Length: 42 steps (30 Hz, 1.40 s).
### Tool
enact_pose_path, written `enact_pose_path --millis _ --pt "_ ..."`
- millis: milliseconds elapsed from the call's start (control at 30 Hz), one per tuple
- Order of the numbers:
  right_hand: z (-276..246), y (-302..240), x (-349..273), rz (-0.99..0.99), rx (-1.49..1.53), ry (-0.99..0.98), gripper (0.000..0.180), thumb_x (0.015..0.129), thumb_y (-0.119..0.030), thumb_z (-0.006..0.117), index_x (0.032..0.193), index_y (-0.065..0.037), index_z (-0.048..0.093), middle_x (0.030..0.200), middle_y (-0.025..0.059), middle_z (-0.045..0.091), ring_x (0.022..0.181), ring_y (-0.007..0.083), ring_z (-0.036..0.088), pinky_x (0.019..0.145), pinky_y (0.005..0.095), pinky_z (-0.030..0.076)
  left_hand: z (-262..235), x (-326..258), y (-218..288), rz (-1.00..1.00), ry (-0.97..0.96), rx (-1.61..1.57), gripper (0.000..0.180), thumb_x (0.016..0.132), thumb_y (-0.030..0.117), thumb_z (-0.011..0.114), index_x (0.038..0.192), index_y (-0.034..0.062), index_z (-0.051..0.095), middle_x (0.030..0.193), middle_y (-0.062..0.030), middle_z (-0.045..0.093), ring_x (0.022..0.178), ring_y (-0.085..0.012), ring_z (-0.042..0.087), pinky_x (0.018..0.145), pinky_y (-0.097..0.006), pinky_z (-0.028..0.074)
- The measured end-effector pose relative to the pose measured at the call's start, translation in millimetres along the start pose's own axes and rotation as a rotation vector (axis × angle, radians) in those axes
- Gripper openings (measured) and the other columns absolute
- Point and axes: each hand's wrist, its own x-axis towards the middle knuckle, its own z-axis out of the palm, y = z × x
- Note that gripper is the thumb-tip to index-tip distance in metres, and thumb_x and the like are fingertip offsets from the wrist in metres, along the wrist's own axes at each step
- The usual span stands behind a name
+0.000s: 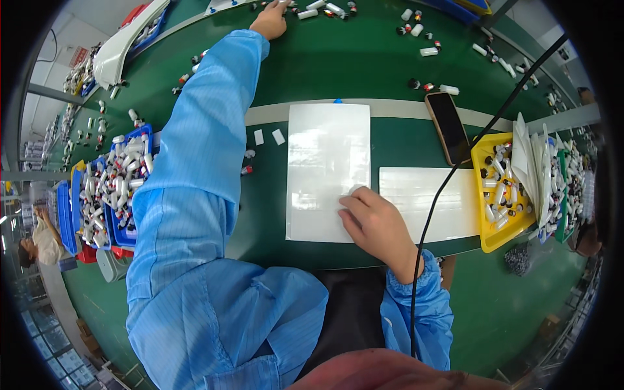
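My left arm stretches far across the green bench, and my left hand (270, 22) is at the upper rim of the view. Its fingers are drawn together among small white cylindrical parts (307, 13); what they hold, if anything, I cannot make out. My right hand (378, 224) rests on the right edge of a glossy white sheet (325, 143) lying in front of me. Its fingers are curled together, with a small whitish piece (357, 189) showing at the fingertips. A second white sheet (422, 188) lies to the right, beside that hand.
Blue bins (148, 140) full of white cylinders stand at left. At right are a yellow tray (487, 227) of similar parts and a phone (448, 127). A black cable (434, 201) crosses in front of the right wrist. Two small white pieces (278, 136) lie left of the sheet.
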Motion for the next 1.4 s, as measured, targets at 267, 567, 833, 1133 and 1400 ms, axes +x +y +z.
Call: enact_pose_path --millis 267,567,833,1133,1400 --pt "-2.9 9.1 -10.4 0.015 0.018 -0.037 0.024 0.082 -0.009 0.070 0.104 0.000 0.065 0.097 0.0148 0.058 0.089 0.0339 0.063 0.076 0.0409 0.054 -39.3 17.0 53.5 -0.382 -0.377 0.472 0.040 0.099 0.027 0.050 0.130 0.0077 0.063 0.139 -0.0210 0.056 0.130 -0.0356 0.053 0.106 -0.048 0.046" --pt "11.8 -4.0 7.9 -0.035 -0.010 -0.037 0.021 0.083 -0.004 0.070 0.103 0.002 0.065 0.097 0.0147 0.059 0.082 0.0333 0.063 0.075 0.0398 0.054 -143.2 -32.9 139.0 -0.164 -0.758 0.147 0.042 0.081 0.038 0.072 0.090 -0.0026 0.073 0.092 -0.0191 0.074 0.083 -0.0304 0.070 0.076 -0.043 0.054" --pt "12.3 -15.8 3.8 0.106 -0.117 -0.082 0.010 0.083 0.003 0.063 0.091 0.005 0.059 0.092 0.0187 0.053 0.083 0.0361 0.062 0.076 0.0418 0.054 -138.1 -72.1 166.1 -0.319 -0.674 -0.152 0.047 0.083 0.037 0.075 0.112 0.0003 0.066 0.100 -0.0174 0.072 0.083 -0.0272 0.070 0.076 -0.041 0.056" --pt "11.0 -13.0 -0.3 0.073 -0.068 -0.015 0.017 0.082 0.005 0.064 0.098 0.005 0.059 0.104 0.0208 0.053 0.089 0.0380 0.063 0.079 0.0408 0.055 -145.0 -52.2 129.7 -0.176 -1.034 -0.038 0.047 0.079 0.038 0.078 0.106 0.0006 0.070 0.095 -0.0143 0.074 0.080 -0.0270 0.069 0.070 -0.038 0.053" --pt "-1.6 -12.4 2.9 0.147 -0.036 -0.119 0.028 0.080 -0.001 0.067 0.104 0.004 0.054 0.108 0.0210 0.054 0.086 0.0392 0.063 0.074 0.0437 0.055 -169.4 -81.6 101.6 -0.210 -0.947 -0.010 0.056 0.081 0.027 0.074 0.131 0.0063 0.060 0.111 -0.0136 0.068 0.101 -0.0261 0.065 0.089 -0.034 0.050"
